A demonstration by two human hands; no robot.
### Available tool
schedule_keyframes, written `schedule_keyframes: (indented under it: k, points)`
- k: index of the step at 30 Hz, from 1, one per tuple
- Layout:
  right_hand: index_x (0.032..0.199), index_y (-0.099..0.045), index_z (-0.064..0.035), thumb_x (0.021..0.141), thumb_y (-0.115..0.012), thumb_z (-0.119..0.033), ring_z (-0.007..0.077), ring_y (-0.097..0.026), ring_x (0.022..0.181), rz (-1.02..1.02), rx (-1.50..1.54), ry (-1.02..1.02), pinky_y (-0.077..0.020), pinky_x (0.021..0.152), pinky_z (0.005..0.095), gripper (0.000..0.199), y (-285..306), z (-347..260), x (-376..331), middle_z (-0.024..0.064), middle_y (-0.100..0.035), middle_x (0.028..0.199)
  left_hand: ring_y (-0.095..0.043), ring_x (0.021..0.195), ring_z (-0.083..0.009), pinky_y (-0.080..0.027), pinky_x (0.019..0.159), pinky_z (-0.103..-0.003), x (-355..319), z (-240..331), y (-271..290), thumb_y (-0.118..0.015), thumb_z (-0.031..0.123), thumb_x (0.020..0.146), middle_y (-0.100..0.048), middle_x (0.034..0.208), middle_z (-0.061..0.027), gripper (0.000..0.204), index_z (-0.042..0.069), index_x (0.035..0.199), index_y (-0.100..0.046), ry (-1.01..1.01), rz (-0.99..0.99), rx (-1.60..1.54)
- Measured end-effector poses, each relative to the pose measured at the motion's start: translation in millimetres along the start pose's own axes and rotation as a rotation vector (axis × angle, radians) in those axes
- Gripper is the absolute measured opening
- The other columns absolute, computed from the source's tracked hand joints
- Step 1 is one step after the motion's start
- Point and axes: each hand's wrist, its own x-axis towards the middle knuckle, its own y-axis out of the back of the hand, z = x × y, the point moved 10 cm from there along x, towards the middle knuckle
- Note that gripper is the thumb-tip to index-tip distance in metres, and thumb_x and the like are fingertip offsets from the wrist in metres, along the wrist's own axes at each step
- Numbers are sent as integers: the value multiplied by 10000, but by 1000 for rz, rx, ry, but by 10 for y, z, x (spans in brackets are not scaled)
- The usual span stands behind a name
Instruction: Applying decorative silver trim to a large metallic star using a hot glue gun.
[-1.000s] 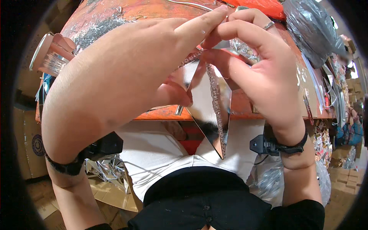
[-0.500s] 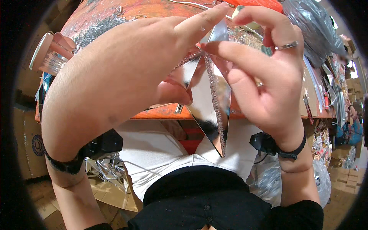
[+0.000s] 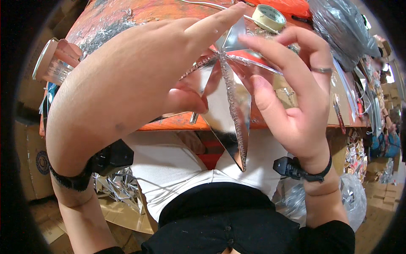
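A mirrored silver star ornament (image 3: 223, 115) hangs over the table's near edge, one long point aimed down at my lap. Clear beaded trim (image 3: 231, 99) runs along its ridges and meets at the centre. My left hand (image 3: 139, 72) grips the star from the left; its thumb presses the lower left face, and the other fingers are partly hidden behind. On the right side, my right hand (image 3: 298, 97) is open, thumb and forefinger apart beside the star's right arm. I see nothing held in it. Whether its fingertips touch the star I cannot tell.
An orange, paint-stained table (image 3: 169, 123) carries a tape roll (image 3: 269, 18), a grey plastic bag (image 3: 344, 29) and an orange bag (image 3: 292, 6). A clear plastic jar (image 3: 59, 63) lies at the left. Silver pieces (image 3: 118, 186) fill a cardboard box below.
My right hand has drawn back from the star's centre to the right, its pinching fingers spreading apart. The tape roll and the star's right arm now show. My left hand keeps its grip.
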Motion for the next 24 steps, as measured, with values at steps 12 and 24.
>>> schedule_keyframes:
  k: [12,24]
  points:
    - [847,-696,-66,675,-712,-22,210,-439,867,-166,144,-18,-369,712,312,178,-102,-9,-133,53,-525,974,-554,1137,-352,-451,955,-390,9,49,-16,-802,115,614,-559,1255,-162,730,81,1248,-442,-58,-30,63]
    - [829,-452,-49,941,-411,-172,75,-313,664,375,505,-694,-255,587,233,172,1314,1181,-716,23,-389,757,-610,984,-288,-527,783,-379,-16,166,-79,-784,148,618,-487,1208,-129,625,185,1198,-555,-197,-80,193]
